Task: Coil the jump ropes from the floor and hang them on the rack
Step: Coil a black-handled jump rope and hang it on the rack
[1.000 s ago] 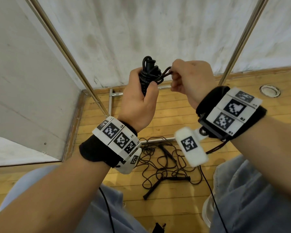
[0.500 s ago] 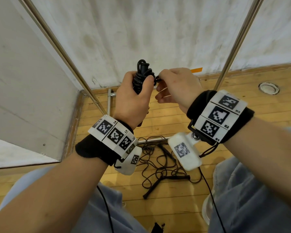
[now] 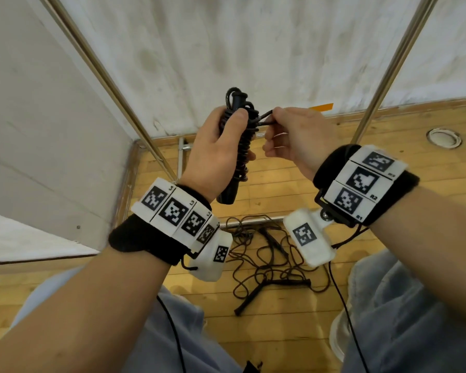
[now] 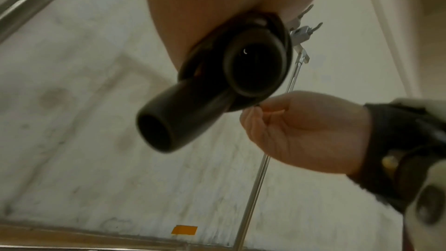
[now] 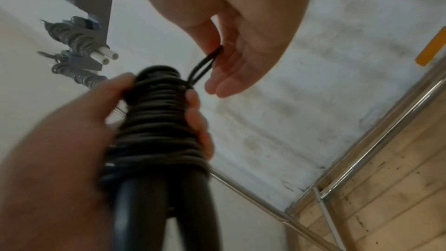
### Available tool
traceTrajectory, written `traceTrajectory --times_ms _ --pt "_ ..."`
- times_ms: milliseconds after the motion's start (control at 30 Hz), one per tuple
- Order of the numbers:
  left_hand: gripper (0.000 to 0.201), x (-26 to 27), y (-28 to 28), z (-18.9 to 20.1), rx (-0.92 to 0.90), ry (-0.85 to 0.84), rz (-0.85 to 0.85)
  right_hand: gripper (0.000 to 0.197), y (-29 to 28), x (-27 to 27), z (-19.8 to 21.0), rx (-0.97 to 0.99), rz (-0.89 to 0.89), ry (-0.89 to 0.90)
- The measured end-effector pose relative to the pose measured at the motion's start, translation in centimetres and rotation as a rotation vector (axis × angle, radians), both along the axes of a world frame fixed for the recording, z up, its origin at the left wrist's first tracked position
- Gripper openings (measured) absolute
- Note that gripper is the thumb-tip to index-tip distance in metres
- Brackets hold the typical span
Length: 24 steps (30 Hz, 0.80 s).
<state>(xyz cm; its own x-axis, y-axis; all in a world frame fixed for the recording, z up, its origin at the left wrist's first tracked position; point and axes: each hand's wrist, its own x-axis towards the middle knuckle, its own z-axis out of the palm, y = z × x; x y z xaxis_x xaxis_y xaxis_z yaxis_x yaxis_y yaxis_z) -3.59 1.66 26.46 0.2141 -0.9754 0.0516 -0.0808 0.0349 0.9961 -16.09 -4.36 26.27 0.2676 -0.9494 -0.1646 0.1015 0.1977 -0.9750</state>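
your left hand [image 3: 215,154] wraps tight around the coiled jump rope [image 3: 242,146], thumb on the front of it and fingers curled round the far side. the rope is wound many times around its two black handles, and the bundle stands up in your fist. your right hand [image 3: 299,135] is just beside it, pinching a small loop [image 3: 264,118] of rope that sticks out near the top of the bundle. your other right fingers hang loose under the pinch.

the head view shows what lies below your hands: more loose jump ropes [image 3: 267,254] in a tangle on the wooden floor [image 3: 293,332], with black handles poking out. it also shows the two shiny poles [image 3: 382,84] of the rack going up on both sides of your hands.

the left wrist view looks up at the bottom ends of the two handles [image 4: 183,115] sticking out under your fist, and your right hand [image 4: 306,133] touching the rope next to them. you cannot see the wound rope well there.

the right wrist view shows the turns of rope up close, with your left fingertips [image 5: 193,114] pressing on them and the loop [image 5: 205,64] going into your right pinch. up past your left hand it shows the rack's hooks [image 5: 82,31], with wound ropes already hanging there.
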Motion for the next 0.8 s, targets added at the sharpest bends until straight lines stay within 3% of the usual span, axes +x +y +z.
traceTrajectory --times_ms 133,267,367,800 --pt "0.021 -0.2 -0.1 -0.5 0.090 -0.052 0.021 0.022 0.1 0.7 0.3 -0.125 -0.061 0.068" --pt "0.027 -0.5 -0.2 -0.1 0.016 -0.108 0.142 0.022 0.1 1.2 0.6 -0.240 -0.066 0.128" --pt "0.027 -0.9 -0.1 0.5 -0.030 -0.033 0.185 0.024 -0.3 1.0 1.0 -0.300 -0.104 0.199" --pt "0.035 -1.8 1.4 3.1 -0.039 -0.013 0.035 0.033 -0.6 0.0 2.8 -0.384 -0.101 0.294"
